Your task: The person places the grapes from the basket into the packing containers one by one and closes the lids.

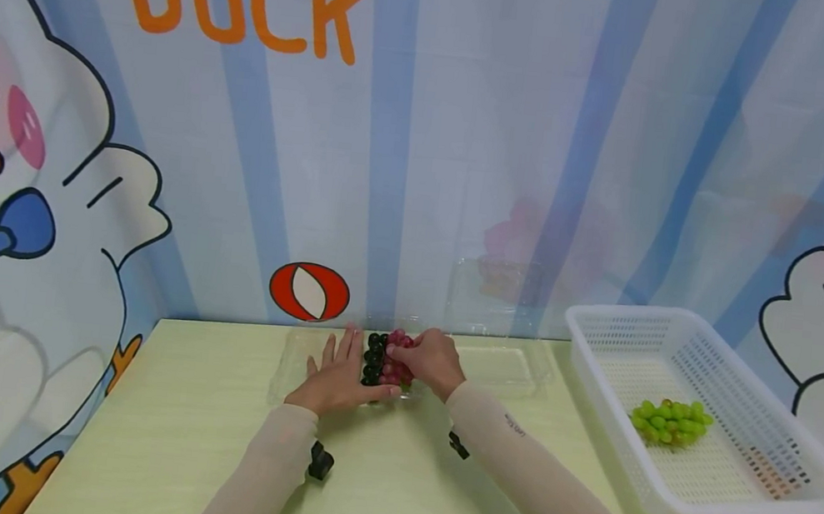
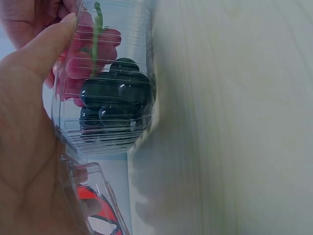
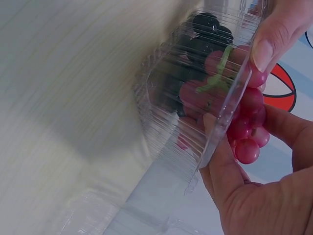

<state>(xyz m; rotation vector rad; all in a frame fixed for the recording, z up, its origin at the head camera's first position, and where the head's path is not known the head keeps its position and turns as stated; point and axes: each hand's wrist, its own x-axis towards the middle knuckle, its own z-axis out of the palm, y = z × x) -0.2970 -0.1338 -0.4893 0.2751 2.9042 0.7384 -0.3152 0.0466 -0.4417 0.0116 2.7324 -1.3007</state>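
A clear plastic box (image 2: 105,144) stands on the table, with dark grapes (image 1: 373,359) in its left part. Beside them, a bunch of red grapes (image 3: 248,149) with a green stem lies partly inside and partly above the rim. My right hand (image 1: 439,362) pinches these red grapes between thumb and fingers. Over the box's left side, my left hand (image 1: 340,383) spreads its fingers; its thumb rests at the near rim by the red grapes. The box's opened lid (image 1: 290,361) lies to the left, partly beneath the left hand. My hands cover part of the box in the head view.
Another clear container (image 1: 494,366) stands open to the right, its lid raised against the striped curtain (image 1: 436,167). At the table's right side, a white perforated basket (image 1: 740,508) holds a bunch of green grapes (image 1: 669,422). The curtain borders the table's back edge.
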